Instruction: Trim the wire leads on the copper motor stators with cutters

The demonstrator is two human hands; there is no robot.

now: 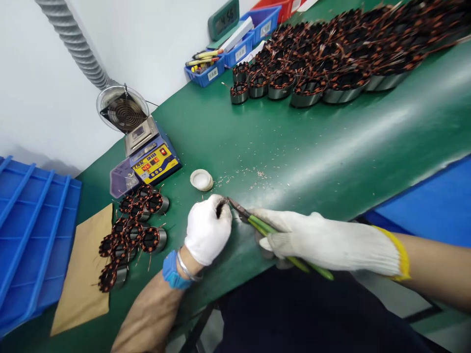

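I see white gloves on my left hand (208, 228) and right hand (312, 240) (yellow cuff), green-handled cutters (272, 233) between the fingers, copper-orange coils (134, 230) left of them, green mat (312, 147).

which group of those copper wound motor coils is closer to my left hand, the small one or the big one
The small cluster of coils beside the brown paper, just left of your left hand. The big batch lies far across the green table.

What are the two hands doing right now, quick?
Left hand: closed around a small part, mostly hidden in the glove.
Right hand: closed on green-handled cutters, tips at the part in the left hand.
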